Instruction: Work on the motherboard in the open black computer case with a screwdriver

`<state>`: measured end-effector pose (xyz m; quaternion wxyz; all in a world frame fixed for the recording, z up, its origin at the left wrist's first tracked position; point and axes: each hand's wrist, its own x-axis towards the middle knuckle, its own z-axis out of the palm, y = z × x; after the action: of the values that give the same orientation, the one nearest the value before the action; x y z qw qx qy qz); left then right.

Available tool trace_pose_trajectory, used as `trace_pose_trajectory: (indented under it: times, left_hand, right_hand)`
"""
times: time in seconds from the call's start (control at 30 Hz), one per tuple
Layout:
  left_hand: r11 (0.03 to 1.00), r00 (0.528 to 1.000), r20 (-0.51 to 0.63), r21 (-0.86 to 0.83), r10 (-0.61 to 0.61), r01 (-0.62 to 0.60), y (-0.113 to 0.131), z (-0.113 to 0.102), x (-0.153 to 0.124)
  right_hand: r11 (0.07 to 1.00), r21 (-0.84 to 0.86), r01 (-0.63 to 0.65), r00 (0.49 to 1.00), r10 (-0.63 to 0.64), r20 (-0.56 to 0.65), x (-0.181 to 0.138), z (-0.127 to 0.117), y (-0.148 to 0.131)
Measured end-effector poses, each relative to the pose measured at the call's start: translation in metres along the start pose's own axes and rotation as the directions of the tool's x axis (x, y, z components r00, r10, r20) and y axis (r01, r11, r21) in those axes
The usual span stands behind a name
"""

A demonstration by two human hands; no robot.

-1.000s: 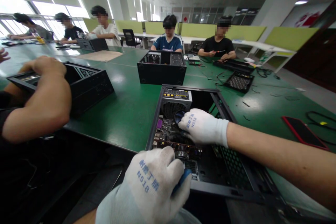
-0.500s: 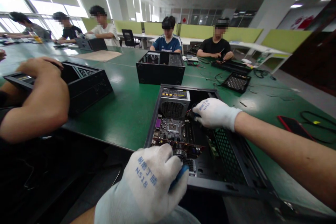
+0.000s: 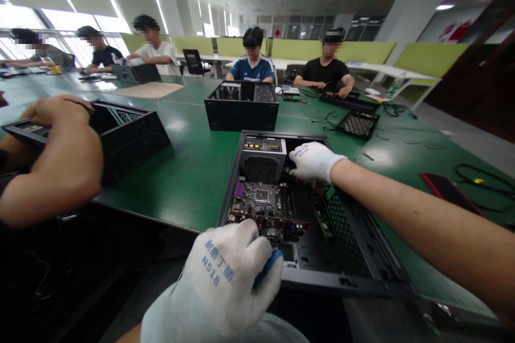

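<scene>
An open black computer case (image 3: 346, 278) lies on the green table (image 3: 193, 171) in front of me, with a motherboard (image 3: 263, 206) and a power supply (image 3: 262, 158) inside. My left hand (image 3: 227, 278), in a white glove, is closed around a blue-handled tool (image 3: 267, 268) at the case's near edge. My gloved right hand (image 3: 314, 161) reaches into the far end of the case beside the power supply, with fingers curled around something dark that I cannot make out.
A co-worker's bare arm (image 3: 52, 171) rests on another black case (image 3: 124, 134) at my left. A third case (image 3: 241, 104) stands farther back. Several people sit across the table. A red-edged phone (image 3: 450, 190) and cables (image 3: 478, 182) lie at right.
My right hand has moved from above the motherboard's fan area to the far end of the case, beside the power supply. My left hand has stayed closed on the tool.
</scene>
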<state>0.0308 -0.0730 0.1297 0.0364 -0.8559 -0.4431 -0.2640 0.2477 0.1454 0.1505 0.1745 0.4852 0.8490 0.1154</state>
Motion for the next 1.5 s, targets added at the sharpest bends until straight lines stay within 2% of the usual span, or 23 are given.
trace_pose_trajectory:
  times: [0.3,0.53,0.6,0.7,0.77,0.87,1.0,1.07,1.2,1.3,1.33,1.43,1.5]
  left_hand:
    - [1.0,1.0,-0.013,-0.028,-0.013,0.013,0.002,-0.003,0.0]
    - [0.999,1.0,-0.006,-0.034,-0.027,0.027,0.002,-0.004,-0.001]
    - [0.999,1.0,0.006,-0.037,-0.03,0.03,0.002,-0.003,-0.001]
    - [0.999,0.999,0.034,-0.041,-0.034,0.035,0.001,-0.002,0.0]
    - [0.998,0.997,0.057,-0.043,-0.05,0.052,0.002,-0.003,0.001]
    - [0.994,0.988,0.13,-0.062,-0.085,0.094,0.003,-0.008,0.005]
    - [0.989,0.954,0.289,-0.09,-0.086,0.117,0.003,-0.021,0.02]
    - [0.994,0.947,0.316,-0.074,-0.059,0.086,-0.001,-0.024,0.033]
    - [0.999,0.929,0.368,0.037,-0.047,0.036,-0.015,-0.012,0.071]
    - [0.993,0.868,0.493,0.122,-0.055,-0.006,-0.032,0.012,0.105]
    - [0.989,0.827,0.559,0.147,-0.056,-0.032,-0.038,0.021,0.116]
    - [0.975,0.662,0.744,0.199,-0.087,-0.096,-0.054,0.047,0.145]
    - [0.97,0.59,0.8,0.215,-0.108,-0.115,-0.061,0.063,0.159]
  right_hand:
    - [0.996,0.027,-0.081,0.997,0.081,-0.003,-0.001,-0.005,-0.005]
    - [0.999,0.029,-0.027,1.0,0.027,-0.014,0.0,0.0,-0.004]
    - [0.999,0.042,-0.027,0.998,0.03,-0.056,-0.005,0.0,-0.001]
    - [0.992,0.116,-0.047,0.979,0.069,-0.191,-0.016,-0.003,0.006]
    - [0.977,0.206,-0.05,0.951,0.109,-0.289,-0.025,-0.003,0.011]
    - [0.931,0.364,-0.013,0.922,0.152,-0.356,-0.039,0.001,0.016]
    - [0.883,0.465,0.056,0.883,0.174,-0.436,-0.051,0.01,0.016]
    - [0.869,0.486,0.092,0.871,0.167,-0.463,-0.053,0.013,0.015]
    - [0.835,0.533,0.134,0.865,0.164,-0.475,-0.053,0.015,0.016]
    - [0.825,0.546,0.146,0.856,0.172,-0.488,-0.053,0.016,0.018]
    - [0.824,0.547,0.149,0.855,0.171,-0.49,-0.053,0.016,0.018]
    - [0.824,0.546,0.15,0.856,0.167,-0.488,-0.054,0.017,0.018]
    - [0.824,0.545,0.156,0.857,0.162,-0.489,-0.054,0.017,0.019]
